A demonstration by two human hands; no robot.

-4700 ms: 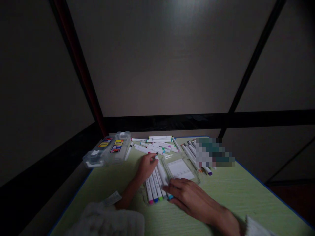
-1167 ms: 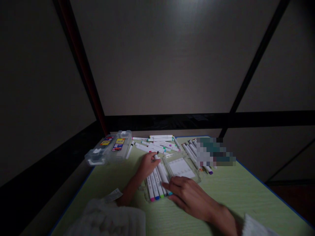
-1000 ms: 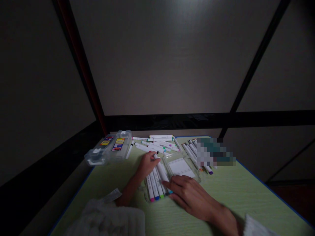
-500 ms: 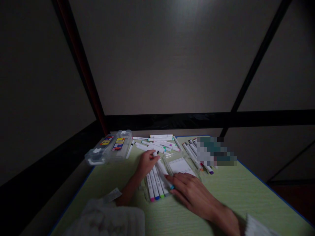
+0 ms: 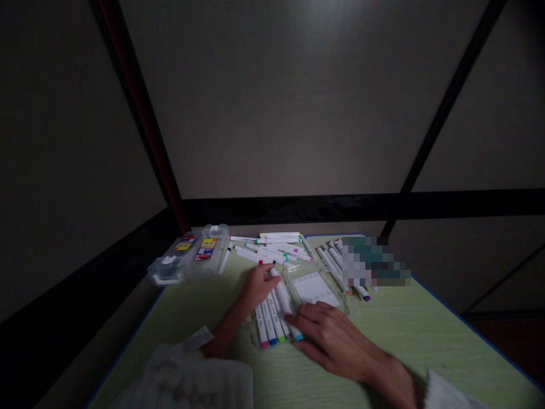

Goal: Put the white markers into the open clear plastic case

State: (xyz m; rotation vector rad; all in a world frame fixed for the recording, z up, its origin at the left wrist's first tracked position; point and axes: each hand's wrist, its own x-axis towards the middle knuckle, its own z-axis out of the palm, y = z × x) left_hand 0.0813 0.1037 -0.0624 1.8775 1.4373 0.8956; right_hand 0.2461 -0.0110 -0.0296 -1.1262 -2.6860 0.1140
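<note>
A clear marker case lies open on the green table point(image 5: 426, 341), its lid point(image 5: 315, 287) to the right. Several white markers point(image 5: 270, 321) with coloured caps lie side by side in its left half. My left hand point(image 5: 255, 287) rests on the far ends of these markers, fingers curled over the top of one. My right hand point(image 5: 330, 335) lies with fingers stretched out and its fingertips pressing the near end of the rightmost marker, by the blue cap point(image 5: 298, 337).
A closed clear case point(image 5: 187, 260) with coloured labels sits at the table's far left corner. Loose markers point(image 5: 272, 248) lie scattered at the far edge, and another row point(image 5: 336, 264) beside a blurred patch at right. Dark walls and a black rail stand behind.
Both hands stay on the markers in the case. My right hand's fingertips shifted slightly along the rightmost marker's near end; the marker row has barely moved.
</note>
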